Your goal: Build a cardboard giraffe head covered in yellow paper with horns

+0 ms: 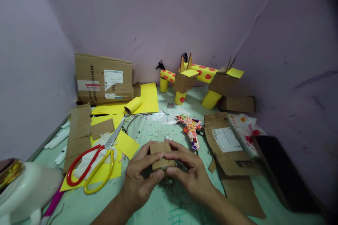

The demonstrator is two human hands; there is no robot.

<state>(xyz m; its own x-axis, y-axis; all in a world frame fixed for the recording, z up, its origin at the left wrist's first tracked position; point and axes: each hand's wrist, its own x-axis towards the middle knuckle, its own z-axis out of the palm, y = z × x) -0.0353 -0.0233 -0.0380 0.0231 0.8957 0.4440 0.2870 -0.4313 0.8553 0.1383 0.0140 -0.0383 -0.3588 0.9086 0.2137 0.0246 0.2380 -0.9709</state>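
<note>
A small brown cardboard box (161,150) is held near the front middle of the green table. My left hand (139,172) wraps round its left side, thumb at the lower front edge. Around its right side curl the fingers of my right hand (188,168), with the thumb low at the front. Just behind stands a floral-patterned glue gun (192,128), lying on its side. To the left lie scissors (104,151) with one red and one yellow handle, on yellow paper (128,144) and a crumpled white tissue (87,165).
Two spotted yellow cardboard animals (184,81) (223,82) stand at the back. A large carton (102,77) and yellow tube (133,105) are back left. Flattened cardboard (243,167) and a dark phone (283,172) sit right; a white object (37,186) is front left.
</note>
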